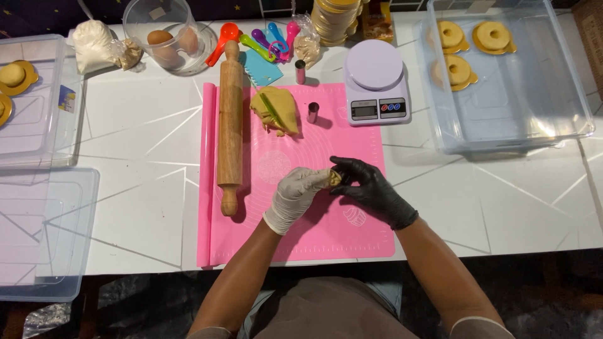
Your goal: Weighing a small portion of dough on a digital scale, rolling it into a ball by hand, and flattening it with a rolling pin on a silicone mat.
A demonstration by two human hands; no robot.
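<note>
Pinched between both hands, a small tan lump of dough (335, 177) sits just above the pink silicone baking mat (364, 238). From the head camera, the left hand (296, 194), in a white glove, is closed around the lump from one side, while the right hand (370, 188), in a black glove, meets it from the other with fingertips curled in; each grip is nearly shut on the piece, with only a sliver of dough showing between them.

It looks soft and light, likely to dent or tear under a hard squeeze, and a little tacky, so a gentle hold around its edge with the fingertips would suit it best.

Further up the mat lies a larger mound of the same tan dough (277, 110) with a green strip across it, and two small metal cylinder cutters (312, 112) stand near it. A long wooden rolling pin (230, 125) lies along the mat's left side. On the white tabletop (144, 132) beyond are a lilac kitchen scale (377, 81) and a clear plastic bin (521, 107) holding ring-shaped pieces on gold discs.
</note>
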